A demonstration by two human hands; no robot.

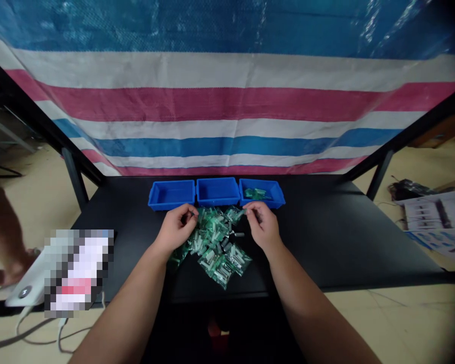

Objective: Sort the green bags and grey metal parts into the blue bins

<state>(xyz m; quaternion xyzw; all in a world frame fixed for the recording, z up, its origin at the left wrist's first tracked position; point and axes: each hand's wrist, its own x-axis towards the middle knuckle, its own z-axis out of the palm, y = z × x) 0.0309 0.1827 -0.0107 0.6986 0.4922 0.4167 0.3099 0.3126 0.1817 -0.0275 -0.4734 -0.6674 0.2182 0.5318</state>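
A heap of small clear plastic packets (212, 230) with a green tint, with pale and dark pieces in them, lies on the black table. My left hand (177, 226) is at the heap's upper left edge, thumb and fingertips pinched together; what is between them, if anything, is too small to make out. On the other side, my right hand (262, 223) pinches the corner of one packet (234, 214) at the heap's upper right. Just beyond my right fingers is the right blue bin (279, 194), with a few green packets (256, 193) inside.
Two more blue bins, the left bin (151, 199) and the middle bin (217, 203), stand in the same row. Behind them hangs a striped tarp (227, 106). A white device with cables (32, 283) sits at the table's left edge, near another person's leg (2, 232).
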